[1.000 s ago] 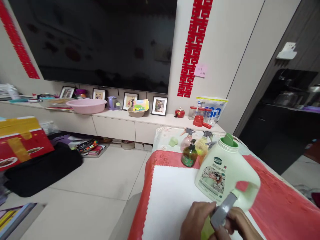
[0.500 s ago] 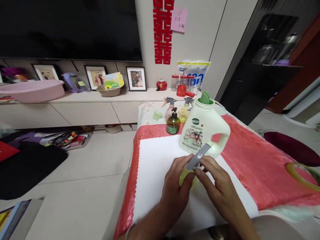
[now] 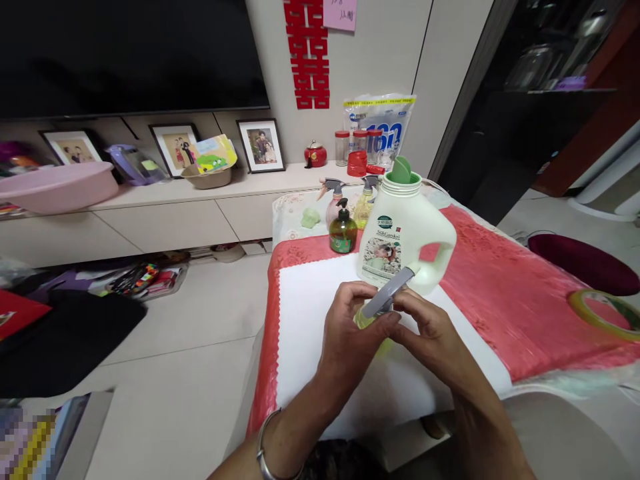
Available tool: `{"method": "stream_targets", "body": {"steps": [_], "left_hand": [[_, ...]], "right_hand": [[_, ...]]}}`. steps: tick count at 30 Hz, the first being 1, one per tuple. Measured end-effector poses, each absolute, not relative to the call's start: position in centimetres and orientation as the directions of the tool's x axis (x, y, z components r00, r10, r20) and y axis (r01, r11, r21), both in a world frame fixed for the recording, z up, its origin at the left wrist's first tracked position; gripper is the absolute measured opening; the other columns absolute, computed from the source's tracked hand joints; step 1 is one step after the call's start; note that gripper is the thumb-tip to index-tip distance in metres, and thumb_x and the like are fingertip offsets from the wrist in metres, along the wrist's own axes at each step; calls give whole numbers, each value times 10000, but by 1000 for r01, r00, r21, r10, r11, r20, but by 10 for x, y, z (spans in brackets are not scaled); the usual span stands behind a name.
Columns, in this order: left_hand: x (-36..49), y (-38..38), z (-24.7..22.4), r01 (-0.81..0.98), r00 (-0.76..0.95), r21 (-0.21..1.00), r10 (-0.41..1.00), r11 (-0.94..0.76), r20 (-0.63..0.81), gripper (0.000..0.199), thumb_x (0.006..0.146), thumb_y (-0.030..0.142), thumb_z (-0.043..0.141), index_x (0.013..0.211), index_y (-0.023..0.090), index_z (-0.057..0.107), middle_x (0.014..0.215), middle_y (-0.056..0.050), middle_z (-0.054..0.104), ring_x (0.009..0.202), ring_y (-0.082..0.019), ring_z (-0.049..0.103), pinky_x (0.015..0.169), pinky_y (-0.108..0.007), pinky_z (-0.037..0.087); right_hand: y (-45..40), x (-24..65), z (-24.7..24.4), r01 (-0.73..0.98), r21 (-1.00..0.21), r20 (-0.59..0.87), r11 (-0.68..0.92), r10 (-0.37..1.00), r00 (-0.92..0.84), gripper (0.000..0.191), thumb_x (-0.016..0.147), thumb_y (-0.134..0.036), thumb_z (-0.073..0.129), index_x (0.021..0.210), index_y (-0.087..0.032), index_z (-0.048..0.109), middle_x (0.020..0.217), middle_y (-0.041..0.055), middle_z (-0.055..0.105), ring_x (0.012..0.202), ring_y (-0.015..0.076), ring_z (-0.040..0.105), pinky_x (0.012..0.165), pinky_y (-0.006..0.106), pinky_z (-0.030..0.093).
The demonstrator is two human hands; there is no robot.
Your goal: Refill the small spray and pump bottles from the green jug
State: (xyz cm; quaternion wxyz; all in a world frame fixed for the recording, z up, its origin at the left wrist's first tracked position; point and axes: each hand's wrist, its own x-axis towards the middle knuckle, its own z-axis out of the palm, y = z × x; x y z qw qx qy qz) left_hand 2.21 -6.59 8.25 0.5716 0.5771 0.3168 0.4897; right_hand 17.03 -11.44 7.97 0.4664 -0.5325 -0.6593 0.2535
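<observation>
Both hands are around a see-through yellow bottle with a long grey spray head [image 3: 390, 293], held above the white sheet near me. My left hand [image 3: 350, 327] wraps its left side, with the thumb across the front below the head. My right hand [image 3: 430, 327] pinches from the right, just under the grey head, and the two thumbs meet there. The fingers and thumbs cover most of the bottle's body. Right behind it stands a large pale-green detergent jug [image 3: 405, 230] with a green scoop-like piece [image 3: 401, 170] in its open mouth.
Behind the sheet [image 3: 310, 300] stand a dark green pump bottle [image 3: 343, 230], a pink spray bottle [image 3: 333, 203] and a yellow spray bottle [image 3: 365, 203]. A pale green lump [image 3: 310, 218] lies left of them. A tape roll [image 3: 583, 310] rests on the red cloth [image 3: 505, 287] at right.
Both hands and the spray bottle have risen slightly in view. My left hand has shifted its hold, and the thumbs have come together under the grey head. The view has tilted down.
</observation>
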Motion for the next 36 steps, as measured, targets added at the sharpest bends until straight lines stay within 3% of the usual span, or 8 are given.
{"method": "stream_targets", "body": {"steps": [5, 10, 15, 17, 21, 25, 28, 36], "left_hand": [[19, -62, 79, -137, 331, 959, 901, -249, 281, 224, 758, 157, 746, 953, 216, 654, 1012, -20, 610, 999, -207, 614, 916, -366, 486], [11, -58, 81, -50, 426, 929, 833, -366, 352, 214, 846, 210, 668, 1060, 227, 678, 1074, -48, 644, 1059, -227, 604, 958, -379, 457], [12, -55, 80, -72, 428, 956, 857, -284, 287, 421, 709, 271, 820, 1086, 221, 639, 1077, -61, 657, 1016, -259, 623, 915, -406, 482], [14, -54, 78, -71, 408, 962, 872, -265, 271, 394, 686, 273, 839, 1022, 209, 644, 1023, -57, 663, 958, -254, 629, 870, -396, 495], [18, -55, 71, -219, 430, 963, 871, -155, 239, 299, 742, 252, 805, 999, 209, 659, 964, -31, 695, 940, -222, 639, 880, -364, 497], [20, -53, 61, -308, 474, 951, 864, -19, 171, 347, 735, 295, 819, 1032, 193, 671, 973, -43, 718, 960, -231, 647, 920, -389, 499], [21, -51, 59, -313, 491, 950, 855, -6, 167, 361, 750, 325, 807, 1057, 192, 671, 1006, -57, 720, 977, -237, 646, 949, -408, 487], [16, -50, 63, -341, 550, 940, 806, -25, 220, 312, 846, 404, 723, 1044, 192, 608, 1072, -71, 715, 1029, -223, 638, 929, -352, 454]], "right_hand": [[-114, 171, 74, 508, -835, 221, 211, 974, -41, 440, 854, -293, 762, 1262, -330, 602, 1251, -59, 595, 1172, 153, 553, 991, 271, 449], [-114, 170, 66, 522, -841, 149, 145, 988, -34, 564, 811, -308, 792, 1331, -307, 574, 1264, -24, 596, 1216, 208, 537, 1041, 354, 452], [-109, 170, 64, 463, -879, 93, 115, 993, -69, 386, 834, -346, 744, 1192, -235, 653, 1180, 12, 631, 1112, 201, 596, 986, 340, 512], [-108, 172, 62, 449, -888, 69, 94, 995, -71, 419, 806, -339, 757, 1196, -224, 657, 1207, 29, 621, 1133, 210, 588, 999, 348, 514], [-108, 173, 58, 417, -908, 35, 46, 999, -33, 499, 780, -350, 760, 1247, -218, 647, 1291, 64, 578, 1248, 247, 521, 1036, 396, 507], [-108, 170, 61, 332, -942, 39, 48, 999, -33, 479, 770, -313, 742, 1229, -221, 641, 1236, 58, 608, 1162, 223, 581, 930, 349, 570], [-107, 168, 63, 276, -960, 44, 57, 998, -53, 454, 781, -289, 726, 1219, -210, 636, 1155, 55, 641, 1021, 200, 637, 833, 314, 597], [-107, 172, 59, 313, -942, 92, 121, 990, -106, 480, 821, -311, 748, 1271, -224, 603, 1108, 31, 638, 1018, 200, 620, 854, 323, 576]]}}
